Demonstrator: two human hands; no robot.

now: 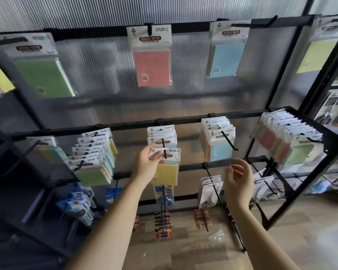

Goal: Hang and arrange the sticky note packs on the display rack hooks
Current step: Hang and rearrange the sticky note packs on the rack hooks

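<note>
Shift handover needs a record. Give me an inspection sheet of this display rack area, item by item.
Surface: black display rack with hooks against a ribbed translucent panel.
Job's things: yellow sticky note pack at the tip of the middle hook; more packs stacked behind it.
Clutter: clear wrapper on the wood floor.
Grippers: left hand pinches the yellow pack's header; right hand held open, touching nothing.
Cables: nothing seen.
Surroundings: single packs on the top row, scissors packs lower down.
</note>
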